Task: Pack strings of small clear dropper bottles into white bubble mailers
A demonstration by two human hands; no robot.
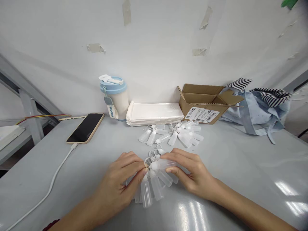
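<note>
A cluster of small translucent plastic squeeze bottles [156, 184] lies in front of me, fanned out, with thin loops at their necks. My right hand [190, 170] pinches one squeeze bottle [161, 164] by its body, between thumb and fingers. That bottle lies sideways over the others, its neck toward the left. At its neck end, my left hand [125, 178] is closed, thumb and index fingertip pressed together by a loop. What exactly the left fingertips grip is too small to make out. Farther back lie two more groups of such bottles [185, 136].
Behind the bottles are a stack of white padded envelopes [155, 112], an open cardboard box [204, 106] and a light blue cloth bag [260, 110]. A cup with a blue lid [116, 99] stands by the wall. On the left lies a phone [86, 128] with a white cable [54, 183].
</note>
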